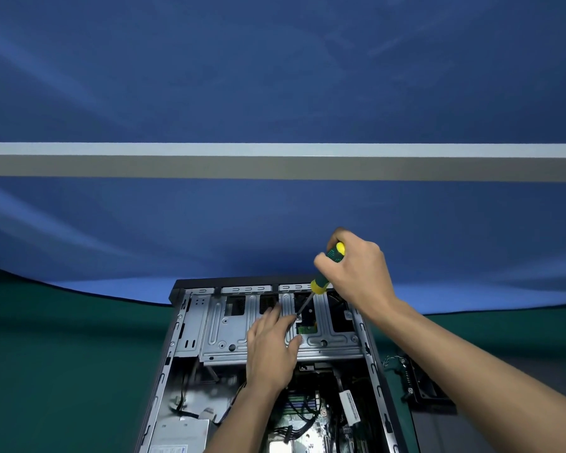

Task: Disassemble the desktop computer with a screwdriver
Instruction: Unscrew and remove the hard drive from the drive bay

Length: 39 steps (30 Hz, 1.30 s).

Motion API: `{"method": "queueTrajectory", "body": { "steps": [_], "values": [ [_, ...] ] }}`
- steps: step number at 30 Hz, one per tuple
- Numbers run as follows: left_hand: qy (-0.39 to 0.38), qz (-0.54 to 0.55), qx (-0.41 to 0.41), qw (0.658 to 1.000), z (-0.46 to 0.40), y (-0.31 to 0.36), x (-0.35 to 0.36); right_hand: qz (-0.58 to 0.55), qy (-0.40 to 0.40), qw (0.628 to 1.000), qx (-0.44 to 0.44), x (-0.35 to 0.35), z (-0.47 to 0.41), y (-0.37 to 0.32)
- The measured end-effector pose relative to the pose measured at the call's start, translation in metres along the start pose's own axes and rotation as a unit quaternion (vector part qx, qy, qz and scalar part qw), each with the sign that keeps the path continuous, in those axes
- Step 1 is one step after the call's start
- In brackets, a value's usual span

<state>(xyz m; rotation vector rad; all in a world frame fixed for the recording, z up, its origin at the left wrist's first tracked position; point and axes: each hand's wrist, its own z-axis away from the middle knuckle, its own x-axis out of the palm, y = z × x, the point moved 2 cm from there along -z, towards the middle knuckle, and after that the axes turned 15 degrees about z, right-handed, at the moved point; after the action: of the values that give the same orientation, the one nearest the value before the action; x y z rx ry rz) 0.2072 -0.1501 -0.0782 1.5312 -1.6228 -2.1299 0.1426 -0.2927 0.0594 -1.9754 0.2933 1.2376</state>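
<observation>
An open desktop computer case lies on its side on a green cloth, with a silver metal drive cage at its far end. My right hand is shut on a green and yellow screwdriver, whose shaft slants down to a screw on the cage at about the middle. My left hand rests flat on the cage, its fingertips beside the screwdriver tip. Below the cage, the motherboard and cables show, with the power supply at the lower left.
A black fan with a coiled wire lies on the green cloth to the right of the case. A blue backdrop with a grey horizontal bar fills the upper view.
</observation>
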Motion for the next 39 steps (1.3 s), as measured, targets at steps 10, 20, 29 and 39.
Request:
{"method": "queueTrajectory", "body": {
  "steps": [10,20,29,39],
  "values": [
    [0.0,-0.007,0.003,1.0,0.0,-0.001,0.001,0.006,0.001,1.0,-0.01,0.003,0.002,-0.004],
    [0.0,-0.011,0.006,1.0,0.0,-0.002,0.001,0.05,-0.04,0.998,0.005,-0.004,0.0,-0.014],
    [-0.006,-0.016,0.003,1.0,0.0,0.0,0.0,0.301,-0.236,0.924,-0.029,-0.015,-0.032,-0.066],
    [-0.002,-0.001,-0.003,1.0,-0.001,0.0,-0.001,0.268,-0.259,0.926,-0.05,-0.017,-0.022,-0.075]
  ]
}}
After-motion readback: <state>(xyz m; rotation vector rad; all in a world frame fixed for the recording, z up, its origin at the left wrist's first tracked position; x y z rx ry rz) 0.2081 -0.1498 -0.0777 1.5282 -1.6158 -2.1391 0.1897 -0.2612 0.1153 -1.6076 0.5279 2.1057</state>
